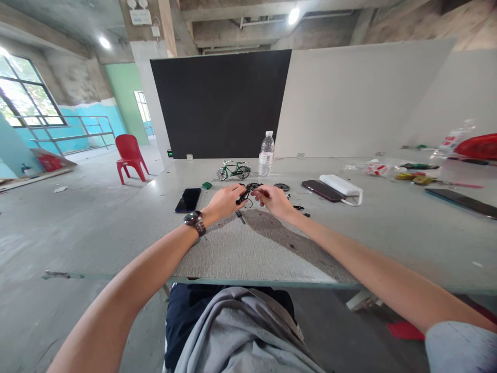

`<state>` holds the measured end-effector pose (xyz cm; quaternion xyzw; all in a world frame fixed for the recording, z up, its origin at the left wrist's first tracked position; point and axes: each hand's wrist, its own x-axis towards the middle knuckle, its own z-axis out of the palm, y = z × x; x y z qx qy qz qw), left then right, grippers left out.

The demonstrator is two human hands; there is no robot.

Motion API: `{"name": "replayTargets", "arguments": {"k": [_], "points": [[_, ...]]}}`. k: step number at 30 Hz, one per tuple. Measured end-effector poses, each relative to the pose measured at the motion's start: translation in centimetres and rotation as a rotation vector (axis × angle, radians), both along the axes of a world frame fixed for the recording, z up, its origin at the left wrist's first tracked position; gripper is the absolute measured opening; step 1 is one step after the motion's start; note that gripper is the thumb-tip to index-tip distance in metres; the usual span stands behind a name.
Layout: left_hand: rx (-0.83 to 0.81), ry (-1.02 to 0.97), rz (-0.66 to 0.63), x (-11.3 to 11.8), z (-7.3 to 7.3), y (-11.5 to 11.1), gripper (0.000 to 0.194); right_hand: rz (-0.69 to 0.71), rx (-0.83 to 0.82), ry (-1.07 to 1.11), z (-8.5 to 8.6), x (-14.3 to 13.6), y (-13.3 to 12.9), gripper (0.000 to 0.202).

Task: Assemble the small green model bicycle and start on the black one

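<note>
My left hand (226, 200) is closed on a dark, partly built model bicycle (243, 196) standing low over the table. Against its other side, my right hand (274, 199) has thumb and fingers pinched together; whatever is between them is too small to make out. A loose spoked wheel (281, 186) lies just beyond the right hand. Close to the right wrist are small black parts (298, 207). A thin black piece (241, 217) rests on the table below my hands. Behind them stands a green model bicycle (234, 170) with both wheels on.
Left of my hands lie a phone (188, 200) and a small green piece (207, 185). A water bottle (266, 154) stands behind. To the right are a dark phone (323, 190), a white power bank (340, 187), another phone (463, 202) and plastic packaging (376, 167).
</note>
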<state>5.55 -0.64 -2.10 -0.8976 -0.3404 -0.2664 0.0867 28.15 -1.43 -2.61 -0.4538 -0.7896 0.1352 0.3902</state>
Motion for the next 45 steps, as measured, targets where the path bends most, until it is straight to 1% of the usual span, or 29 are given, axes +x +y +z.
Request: {"name": "replayTargets", "arguments": {"k": [3, 5, 7, 10, 16, 19, 21, 23, 30, 32, 36, 39, 42, 45], "points": [[0.009, -0.007, -0.002, -0.1, 0.0, 0.1, 0.023, -0.011, 0.038, -0.027, 0.0, 0.0, 0.1, 0.040], [0.012, -0.024, 0.000, -0.1, 0.0, 0.3, 0.024, -0.038, 0.089, -0.020, -0.1, -0.1, 0.2, 0.035], [0.013, -0.039, 0.001, -0.2, 0.0, 0.4, 0.024, -0.052, 0.105, 0.010, -0.1, -0.2, 0.2, 0.032], [0.016, -0.039, -0.004, -0.3, 0.0, 0.4, 0.023, -0.026, 0.087, 0.042, -0.1, -0.1, 0.1, 0.029], [0.006, 0.000, -0.023, -0.3, 0.0, 0.4, 0.021, 0.009, 0.000, -0.016, -0.2, 0.2, 0.2, 0.041], [-0.007, 0.010, -0.017, -0.4, -0.1, 0.6, 0.023, -0.004, 0.050, -0.040, -0.3, 0.2, 0.4, 0.036], [-0.017, 0.002, -0.008, -0.4, -0.2, 0.7, 0.024, -0.024, 0.090, -0.011, -0.3, 0.1, 0.5, 0.030], [-0.025, -0.012, -0.005, -0.4, -0.2, 0.8, 0.023, -0.042, 0.095, 0.031, -0.3, 0.1, 0.3, 0.029], [-0.052, -0.022, -0.033, -0.3, -0.4, 0.9, 0.021, -0.025, -0.055, 0.036, 0.2, -0.2, -0.8, 0.042], [-0.055, -0.017, -0.028, -0.3, -0.4, 0.9, 0.020, -0.035, -0.033, 0.024, 0.2, -0.2, -0.8, 0.044], [-0.068, -0.005, -0.012, -0.2, -0.2, 0.6, 0.019, -0.022, 0.050, 0.026, -0.2, -0.1, -0.3, 0.037], [-0.089, -0.002, 0.005, -0.1, 0.0, 0.4, 0.019, -0.023, 0.076, 0.061, -0.5, -0.1, 0.0, 0.035], [-0.089, 0.007, 0.006, -0.1, -0.1, 0.3, 0.019, -0.019, 0.062, 0.075, -0.6, -0.1, -0.2, 0.038], [-0.080, 0.013, -0.007, -0.1, -0.4, 0.5, 0.019, -0.025, -0.004, 0.099, -0.6, -0.1, -0.4, 0.041]]}}
